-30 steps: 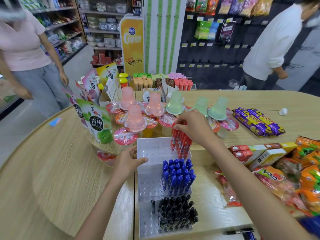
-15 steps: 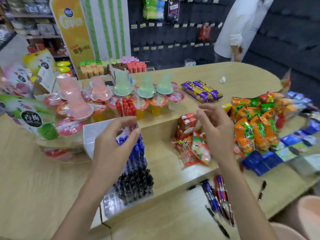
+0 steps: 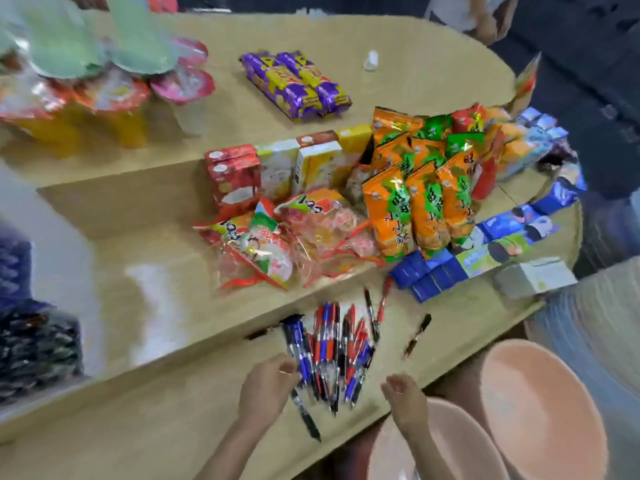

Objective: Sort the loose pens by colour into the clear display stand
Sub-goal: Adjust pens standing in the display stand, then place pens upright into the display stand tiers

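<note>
A loose pile of red, blue and black pens (image 3: 332, 348) lies on the lowest step of the wooden counter (image 3: 156, 420), near its front edge. My left hand (image 3: 266, 389) is at the pile's left side, with loosely curled fingertips by a blue pen. My right hand (image 3: 403, 396) hovers just right of the pile, holding nothing. The clear display stand (image 3: 31, 344) shows blurred at the far left edge, with blue and black pens standing in it. One black pen (image 3: 417, 336) lies apart to the right, and another black pen (image 3: 306, 419) lies below my left hand.
Snack bags (image 3: 415, 202) and boxes (image 3: 277, 168) crowd the middle step behind the pens. Purple packs (image 3: 298, 84) and jelly cups (image 3: 104, 81) sit on the top step. Pink stools (image 3: 540, 410) stand below the counter's edge. A person (image 3: 485, 15) stands beyond.
My view swung right and down from the stand to the loose pens. Both hands left the stand and came down to the pile, one on each side.
</note>
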